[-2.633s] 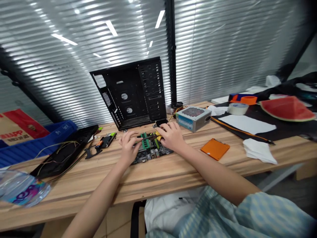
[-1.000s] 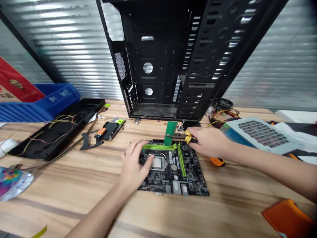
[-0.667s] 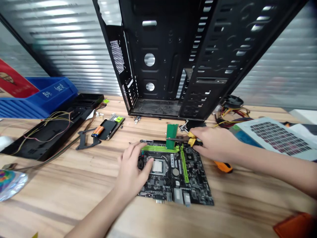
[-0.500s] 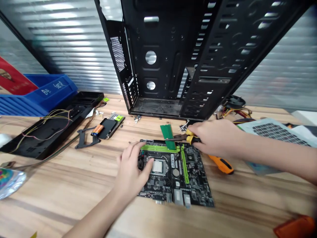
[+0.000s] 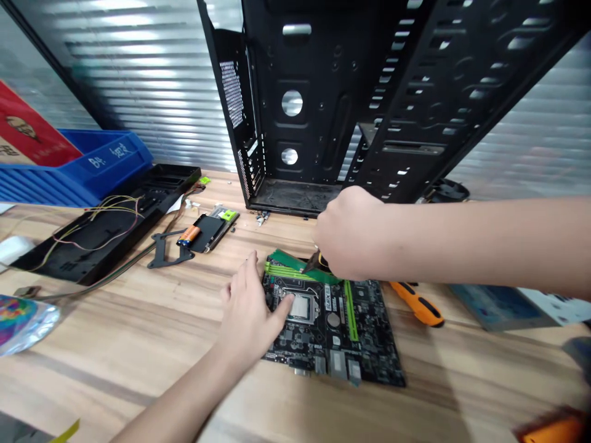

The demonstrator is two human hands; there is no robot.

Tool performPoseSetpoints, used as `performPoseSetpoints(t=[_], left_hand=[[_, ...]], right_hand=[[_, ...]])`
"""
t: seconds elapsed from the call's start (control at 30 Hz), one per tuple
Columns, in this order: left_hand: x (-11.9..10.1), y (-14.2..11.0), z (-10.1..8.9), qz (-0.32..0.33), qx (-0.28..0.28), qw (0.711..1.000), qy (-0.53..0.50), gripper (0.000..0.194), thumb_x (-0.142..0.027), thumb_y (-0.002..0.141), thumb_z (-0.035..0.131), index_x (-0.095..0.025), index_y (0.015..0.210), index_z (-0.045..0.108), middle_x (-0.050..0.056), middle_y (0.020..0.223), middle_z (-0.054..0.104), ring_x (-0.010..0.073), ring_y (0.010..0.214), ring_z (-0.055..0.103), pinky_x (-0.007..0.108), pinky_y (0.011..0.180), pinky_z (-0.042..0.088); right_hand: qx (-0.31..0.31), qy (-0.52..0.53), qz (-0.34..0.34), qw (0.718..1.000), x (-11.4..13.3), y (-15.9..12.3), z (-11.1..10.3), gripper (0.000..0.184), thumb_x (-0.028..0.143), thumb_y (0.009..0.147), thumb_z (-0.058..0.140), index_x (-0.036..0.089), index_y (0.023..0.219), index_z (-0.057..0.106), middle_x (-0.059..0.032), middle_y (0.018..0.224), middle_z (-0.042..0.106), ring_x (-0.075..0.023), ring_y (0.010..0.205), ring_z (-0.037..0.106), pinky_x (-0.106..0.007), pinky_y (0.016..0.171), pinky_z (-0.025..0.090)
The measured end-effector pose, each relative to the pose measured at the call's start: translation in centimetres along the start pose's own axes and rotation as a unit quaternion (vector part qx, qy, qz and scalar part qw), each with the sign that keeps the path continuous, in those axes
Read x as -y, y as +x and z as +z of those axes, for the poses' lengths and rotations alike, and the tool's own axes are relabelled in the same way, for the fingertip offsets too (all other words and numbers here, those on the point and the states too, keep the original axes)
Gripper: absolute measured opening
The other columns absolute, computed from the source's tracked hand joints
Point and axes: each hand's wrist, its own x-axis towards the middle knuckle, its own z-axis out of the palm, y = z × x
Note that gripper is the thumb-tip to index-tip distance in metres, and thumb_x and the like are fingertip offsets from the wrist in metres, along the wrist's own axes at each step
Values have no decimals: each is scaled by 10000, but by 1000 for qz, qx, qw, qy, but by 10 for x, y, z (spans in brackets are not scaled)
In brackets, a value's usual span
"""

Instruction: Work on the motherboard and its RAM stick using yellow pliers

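Observation:
A black motherboard with green slots lies on the wooden table. My left hand rests on its left side near the metal CPU socket, fingers stretched out. My right hand is closed round yellow-handled pliers above the board's far edge. The pliers' tip meets a green memory stick that lies tilted low over the green slots. The pliers' jaws are mostly hidden by my hand.
An open black computer case stands right behind the board. An orange-handled tool lies to the right. At left are a black panel with wires, a battery on a small device, a blue bin and a foil bag.
My right hand has swung left and over, and the green memory stick has gone from standing upright to lying low over the slots. My left hand stays on the board.

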Motion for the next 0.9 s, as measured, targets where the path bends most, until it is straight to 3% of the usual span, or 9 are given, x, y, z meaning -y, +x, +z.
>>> performPoseSetpoints(t=[0.1, 0.3, 0.5, 0.67, 0.9], left_hand=[[-1, 0, -1, -2, 11, 1000, 1, 833, -483, 811, 554, -134, 1463, 170, 218, 1422, 438, 378, 1311, 404, 602, 1009, 326], [-1, 2, -1, -7, 25, 1000, -1, 836, -482, 798, 559, -137, 1459, 182, 215, 1422, 437, 382, 1316, 390, 609, 1019, 308], [-3, 2, -2, -8, 32, 999, 0, 860, -474, 795, 561, -128, 1471, 155, 218, 1393, 457, 386, 1296, 400, 607, 1007, 312], [-2, 1, -3, -4, 30, 1000, -2, 858, -454, 804, 557, -122, 1478, 143, 222, 1416, 426, 387, 1293, 391, 606, 1004, 307], [-2, 1, -2, 3, 20, 1000, 6, 855, -458, 809, 556, -116, 1479, 151, 223, 1373, 463, 386, 1264, 419, 606, 989, 321]], right_hand=[[18, -16, -8, 1000, 6, 4, 2, 196, 427, 781, 628, 256, 738, 714, -87, 852, 718, -304, 962, 634, -467, 688, 481], [-18, -16, -3, 1000, 8, 3, -7, 253, 428, 826, 572, 238, 736, 714, -96, 960, 713, -307, 1032, 610, -469, 718, 483], [23, -73, 3, 997, 10, 11, -2, 331, 456, 833, 554, 213, 658, 697, -98, 870, 725, -294, 939, 641, -472, 693, 476], [1, -72, -4, 997, 10, 11, 4, 376, 474, 842, 525, 214, 617, 677, -94, 868, 729, -279, 898, 653, -464, 672, 477], [-22, -44, -2, 999, 12, 19, 10, 317, 428, 848, 500, 248, 708, 720, -75, 907, 719, -276, 957, 645, -459, 701, 487]])
